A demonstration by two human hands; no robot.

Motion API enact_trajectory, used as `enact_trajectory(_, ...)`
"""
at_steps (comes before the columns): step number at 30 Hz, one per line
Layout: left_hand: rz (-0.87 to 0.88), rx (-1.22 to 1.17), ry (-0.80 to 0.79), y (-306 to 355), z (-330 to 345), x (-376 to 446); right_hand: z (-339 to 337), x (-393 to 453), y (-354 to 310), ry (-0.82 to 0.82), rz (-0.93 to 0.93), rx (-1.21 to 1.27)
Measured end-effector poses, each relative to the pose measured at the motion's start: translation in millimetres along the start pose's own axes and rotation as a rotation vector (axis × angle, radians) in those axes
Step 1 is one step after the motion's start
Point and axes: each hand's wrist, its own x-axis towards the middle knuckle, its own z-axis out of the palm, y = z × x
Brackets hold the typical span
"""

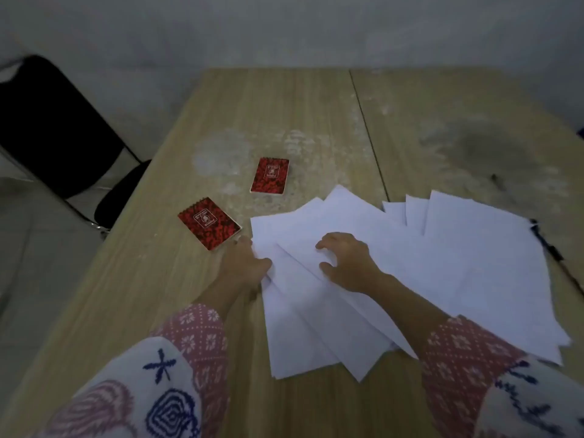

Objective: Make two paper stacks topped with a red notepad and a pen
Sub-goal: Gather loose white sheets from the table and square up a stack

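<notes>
Gathering the loose white sheets [410,263] looks like the step in hand: they lie fanned and overlapping across the lower middle and right of the frame on the wooden bench [284,115], not yet squared into any stack. The left hand [243,263] rests at the left edge of the spread, its fingers against the paper edge and thumb over the top sheet, seemingly pinching a corner, though how firmly I cannot tell. The right hand [344,260] sits on top of the sheets just beside it, fingers spread and curled in a loose claw, pressing down and holding nothing. Two red notepads wait clear of the paper: the nearer notepad [209,227] just left of the spread near the left hand, the farther notepad [269,175] above it toward the middle of the frame. A dark pen [548,245] shows at the right edge, partly under the sheets; a second pen is not visible. To do this well, sweep the sheets inward with flat palms, avoid creasing corners, split them evenly, then tap each pile square. A black chair [57,128] stands at upper left.
</notes>
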Motion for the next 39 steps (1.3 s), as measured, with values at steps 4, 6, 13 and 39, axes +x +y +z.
enact_trajectory(4,-0.053,-0.074,0.037,-16.2,17.5,13.0,12.1,-0.8,4.2,0.006,0.057,-0.041)
enact_trajectory(6,-0.121,-0.192,0.045,-3.3,19.6,2.8,16.8,0.0,5.8,0.011,0.068,-0.069)
enact_trajectory(13,-0.138,-0.333,0.108,19.6,35.5,-14.4,19.3,0.5,7.5,0.029,-0.04,0.088)
enact_trajectory(39,-0.039,-0.981,0.057,20.1,-2.5,-18.6,-1.7,-2.6,23.5,0.244,0.477,0.526)
